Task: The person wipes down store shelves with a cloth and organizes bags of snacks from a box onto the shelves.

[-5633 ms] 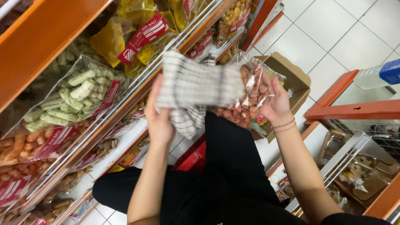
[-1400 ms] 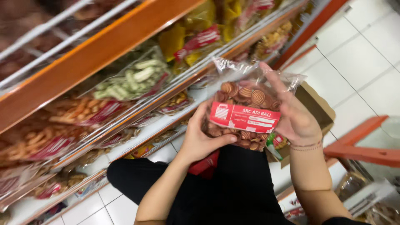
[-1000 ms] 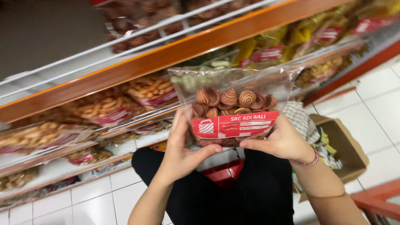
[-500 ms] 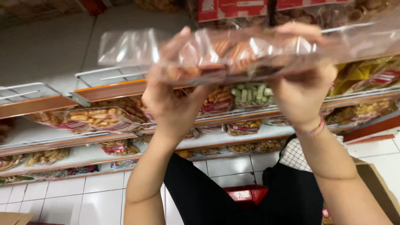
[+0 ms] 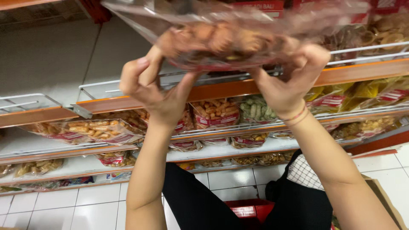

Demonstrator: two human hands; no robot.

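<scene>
Hands — left hand [image 5: 155, 89] and right hand [image 5: 289, 79] both gripping clear plastic bag of brown biscuits [image 5: 230, 36] | bag blurred, top cut off | right fingertips hidden behind it

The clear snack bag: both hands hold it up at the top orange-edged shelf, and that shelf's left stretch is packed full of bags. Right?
Not quite. Both hands, left and right, do hold the clear snack bag up at the top shelf, but the head view shows that shelf's left stretch bare, with no bags.

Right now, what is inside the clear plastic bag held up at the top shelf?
Inside the clear plastic bag, brown round biscuits show, blurred. The left hand and right hand cover its lower corners.
</scene>
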